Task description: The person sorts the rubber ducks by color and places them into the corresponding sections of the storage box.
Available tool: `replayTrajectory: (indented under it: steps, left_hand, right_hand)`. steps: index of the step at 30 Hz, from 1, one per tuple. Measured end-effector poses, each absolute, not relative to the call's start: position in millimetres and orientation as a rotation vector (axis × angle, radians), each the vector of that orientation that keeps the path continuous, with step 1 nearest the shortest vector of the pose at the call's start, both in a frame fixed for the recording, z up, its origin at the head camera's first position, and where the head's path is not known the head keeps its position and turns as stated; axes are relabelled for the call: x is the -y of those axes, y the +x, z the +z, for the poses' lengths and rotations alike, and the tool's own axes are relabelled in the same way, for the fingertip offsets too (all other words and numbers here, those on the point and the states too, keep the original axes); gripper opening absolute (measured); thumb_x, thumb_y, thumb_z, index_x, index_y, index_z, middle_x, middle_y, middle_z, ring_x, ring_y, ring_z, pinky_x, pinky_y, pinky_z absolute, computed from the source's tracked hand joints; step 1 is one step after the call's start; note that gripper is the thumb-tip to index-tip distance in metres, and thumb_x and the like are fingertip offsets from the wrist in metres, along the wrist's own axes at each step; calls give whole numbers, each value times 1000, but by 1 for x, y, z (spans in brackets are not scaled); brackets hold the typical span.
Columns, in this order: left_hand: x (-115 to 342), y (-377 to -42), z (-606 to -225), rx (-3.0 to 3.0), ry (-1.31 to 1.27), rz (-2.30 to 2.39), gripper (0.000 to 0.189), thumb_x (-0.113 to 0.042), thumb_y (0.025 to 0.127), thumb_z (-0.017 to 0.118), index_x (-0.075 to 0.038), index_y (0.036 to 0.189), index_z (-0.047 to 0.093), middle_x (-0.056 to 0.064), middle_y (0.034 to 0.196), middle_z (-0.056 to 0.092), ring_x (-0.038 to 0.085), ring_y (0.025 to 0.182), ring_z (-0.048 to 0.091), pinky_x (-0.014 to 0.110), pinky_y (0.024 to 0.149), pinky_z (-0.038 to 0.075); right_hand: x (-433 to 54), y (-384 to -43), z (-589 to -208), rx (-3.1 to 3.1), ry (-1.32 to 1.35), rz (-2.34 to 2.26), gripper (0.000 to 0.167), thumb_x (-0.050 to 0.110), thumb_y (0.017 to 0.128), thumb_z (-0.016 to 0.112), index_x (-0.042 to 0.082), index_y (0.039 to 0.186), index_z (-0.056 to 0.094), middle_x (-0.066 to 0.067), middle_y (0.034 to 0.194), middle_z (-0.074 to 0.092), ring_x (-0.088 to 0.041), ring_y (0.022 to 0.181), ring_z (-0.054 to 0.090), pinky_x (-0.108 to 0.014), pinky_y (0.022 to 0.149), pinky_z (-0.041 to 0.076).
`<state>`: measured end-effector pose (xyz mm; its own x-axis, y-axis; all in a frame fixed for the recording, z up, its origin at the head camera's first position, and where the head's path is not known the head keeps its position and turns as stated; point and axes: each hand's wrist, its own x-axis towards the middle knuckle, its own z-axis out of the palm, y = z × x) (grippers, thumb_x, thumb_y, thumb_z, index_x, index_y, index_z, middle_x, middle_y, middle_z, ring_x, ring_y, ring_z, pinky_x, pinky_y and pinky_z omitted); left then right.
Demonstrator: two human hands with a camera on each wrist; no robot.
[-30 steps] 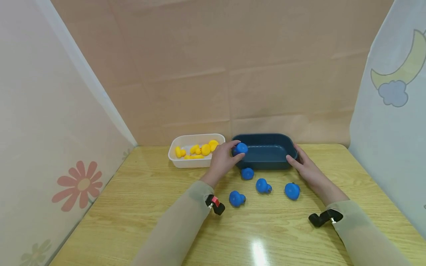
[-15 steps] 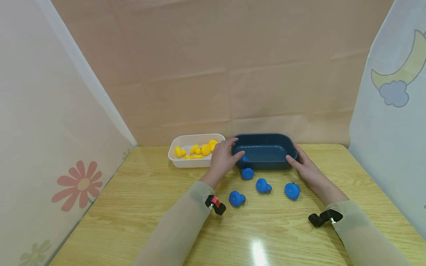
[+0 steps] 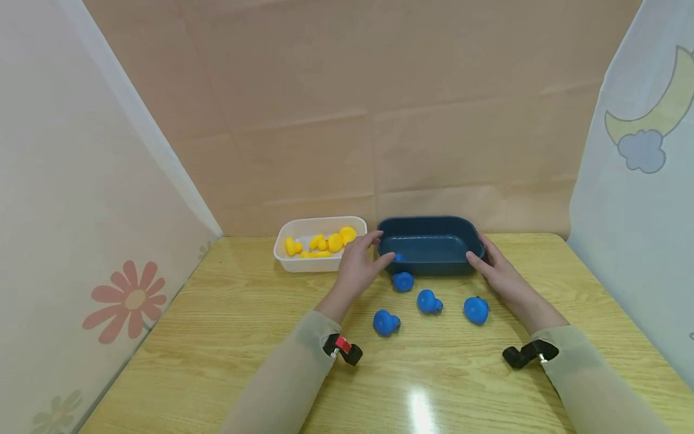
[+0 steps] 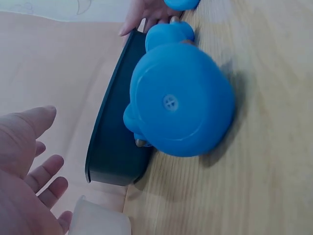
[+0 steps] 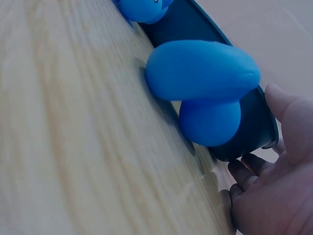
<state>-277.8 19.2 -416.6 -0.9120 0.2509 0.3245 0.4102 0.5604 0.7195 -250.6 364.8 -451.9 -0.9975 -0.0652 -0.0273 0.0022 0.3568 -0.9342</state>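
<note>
My left hand (image 3: 355,266) hovers between two tubs, thumb and fingers spread, with nothing held. Beside it stands a dark blue tub (image 3: 434,269), where part of a blue rubber duck (image 3: 399,257) shows near the left end. At the tub's other end my right hand (image 3: 503,277) holds the corner, thumb in front and fingers around the side. On the table in front lie several more blue rubber ducks (image 3: 429,302), tipped over. One blue duck (image 4: 183,100) fills the middle of the left wrist view, its round base facing the camera.
To the left stands a white tub (image 3: 303,265) with several yellow rubber ducks (image 3: 335,242) in it. A draped cloth (image 3: 303,120) rises behind both tubs. Patterned sheets (image 3: 135,241) flank the wooden table (image 3: 228,337).
My left hand has let go of a blue duck, which now lies in the dark blue tub. Since then the hand has drawn back slightly toward the left. My right hand stays put.
</note>
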Motion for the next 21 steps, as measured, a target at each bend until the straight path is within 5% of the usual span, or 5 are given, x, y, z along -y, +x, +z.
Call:
replayTrajectory:
  steps: [21]
  left_hand:
    - [1, -243, -417, 2589, -713, -1271, 61, -28, 102, 84, -13, 157, 61, 9, 141, 70, 37, 134, 58, 50, 112, 50]
  right_hand:
    - [-369, -247, -448, -2547, -37, -1711, 95, 54, 115, 53, 24, 177, -13, -15, 182, -20, -47, 165, -16, -70, 130, -1]
